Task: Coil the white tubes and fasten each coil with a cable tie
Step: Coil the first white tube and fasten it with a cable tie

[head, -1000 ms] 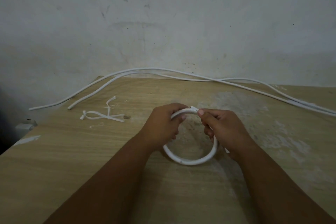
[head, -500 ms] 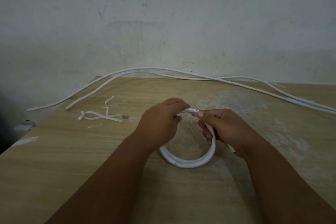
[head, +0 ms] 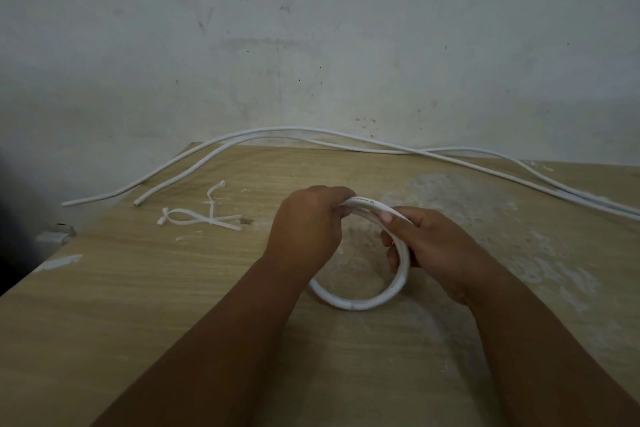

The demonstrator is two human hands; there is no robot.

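dim, flat light; soft focus, bowed edges.

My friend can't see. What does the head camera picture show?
A left hand and right hand hold a coiled white tube at a wooden table. Cable ties lie to the left; long white tubes run along the far edge.

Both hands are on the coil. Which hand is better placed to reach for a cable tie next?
Probably the left hand: the cable ties lie loose on its side, while the right hand grips the coil with fingers wrapped round it and could likely hold it alone.
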